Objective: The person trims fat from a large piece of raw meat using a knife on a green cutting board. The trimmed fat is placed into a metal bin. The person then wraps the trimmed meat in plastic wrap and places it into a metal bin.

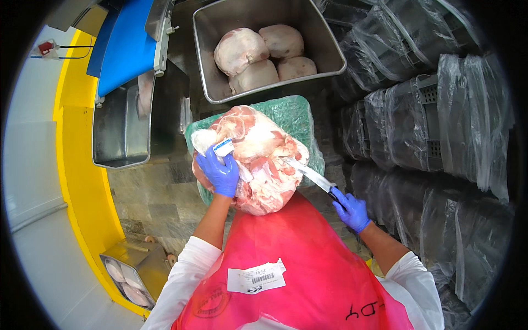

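A large, pale pink piece of raw meat (261, 140) with much white fat rests on a green, plastic-wrapped surface (300, 115) in front of me. My left hand (220, 175), in a blue glove, grips the meat's left side. A small blue and white label (224, 147) shows at its fingers; whether they pinch it I cannot tell. My right hand (352, 212), also blue-gloved, is closed round the dark handle of a knife (312, 175). The blade slants up to the left, and its tip touches the meat's right side, where the very end is hidden.
Beyond the meat stands a metal bin (338, 69) holding several pale meat pieces (241, 50). At left, a blue conveyor belt (124, 47) slopes over another metal bin (104, 132). Dark crates (407, 124) in clear film are stacked at right. A smaller container (146, 269) with meat stands lower left.
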Demonstrator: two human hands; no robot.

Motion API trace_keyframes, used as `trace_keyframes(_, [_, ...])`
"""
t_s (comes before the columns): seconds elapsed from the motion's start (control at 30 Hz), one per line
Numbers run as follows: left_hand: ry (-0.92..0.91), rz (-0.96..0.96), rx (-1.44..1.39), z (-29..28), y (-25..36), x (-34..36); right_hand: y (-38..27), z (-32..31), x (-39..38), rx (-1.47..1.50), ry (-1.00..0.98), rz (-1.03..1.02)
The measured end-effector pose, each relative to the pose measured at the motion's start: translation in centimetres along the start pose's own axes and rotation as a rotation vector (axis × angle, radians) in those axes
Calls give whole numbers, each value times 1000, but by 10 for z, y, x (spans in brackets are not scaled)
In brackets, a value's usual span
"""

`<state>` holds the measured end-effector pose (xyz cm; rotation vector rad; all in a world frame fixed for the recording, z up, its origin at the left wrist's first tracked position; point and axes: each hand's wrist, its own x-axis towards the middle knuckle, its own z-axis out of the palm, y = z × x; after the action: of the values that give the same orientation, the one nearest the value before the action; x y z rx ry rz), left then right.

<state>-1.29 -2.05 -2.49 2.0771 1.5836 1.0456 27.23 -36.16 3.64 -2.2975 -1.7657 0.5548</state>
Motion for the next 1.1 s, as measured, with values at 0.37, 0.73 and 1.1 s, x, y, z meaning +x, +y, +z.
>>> trace_keyframes(0.37, [92, 84, 51, -5, 3, 5, -54, -173, 34, 265, -221, 76])
trace_keyframes(0.73, [94, 89, 36, -6, 4, -1, -125, -213, 96, -51, -417, -23])
trace_keyframes(1.1, [123, 75, 7, 0, -14, -5, -53, -62, 12, -45, -176, 75])
